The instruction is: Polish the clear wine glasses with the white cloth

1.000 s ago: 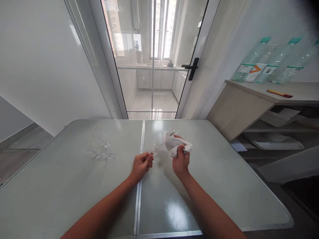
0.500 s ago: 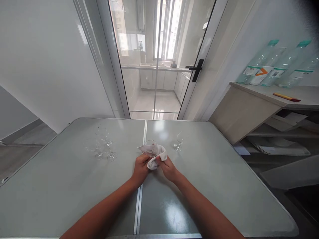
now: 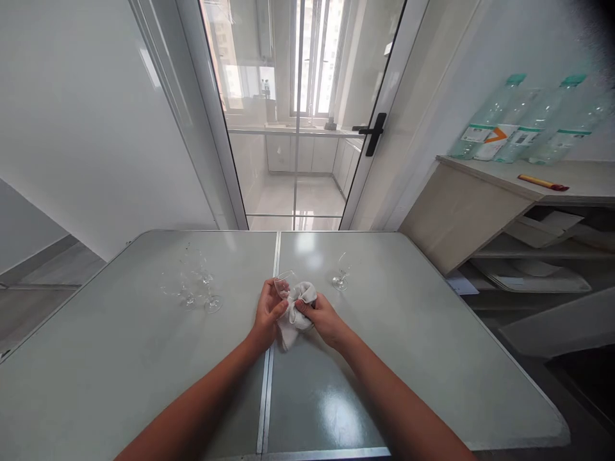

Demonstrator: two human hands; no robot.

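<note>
My left hand [image 3: 268, 312] is closed around the bowl of a clear wine glass [image 3: 286, 279], which tilts away from me above the table's middle seam. A white cloth [image 3: 302, 307] is bunched against the near side of the glass. My right hand [image 3: 324, 317] grips this cloth, thumb on top, and part of it hangs below my left hand. The cloth hides the lower part of the glass. To the right, a single wine glass [image 3: 340, 280] stands apart on the table. Several more clear wine glasses [image 3: 189, 288] are grouped on the left.
The grey-green table [image 3: 144, 371] has a metal edge and a metal seam [image 3: 266, 397]. A glass door [image 3: 240, 173] with a black handle [image 3: 375, 133] rises behind it. At right, a shelf unit [image 3: 480, 211] carries several plastic bottles [image 3: 523, 128] and a yellow-red stick-like packet [image 3: 542, 183].
My left hand has turned and now wraps the side of the glass bowl. The cloth has come off the far side, bunching toward my right hand with an end hanging down.
</note>
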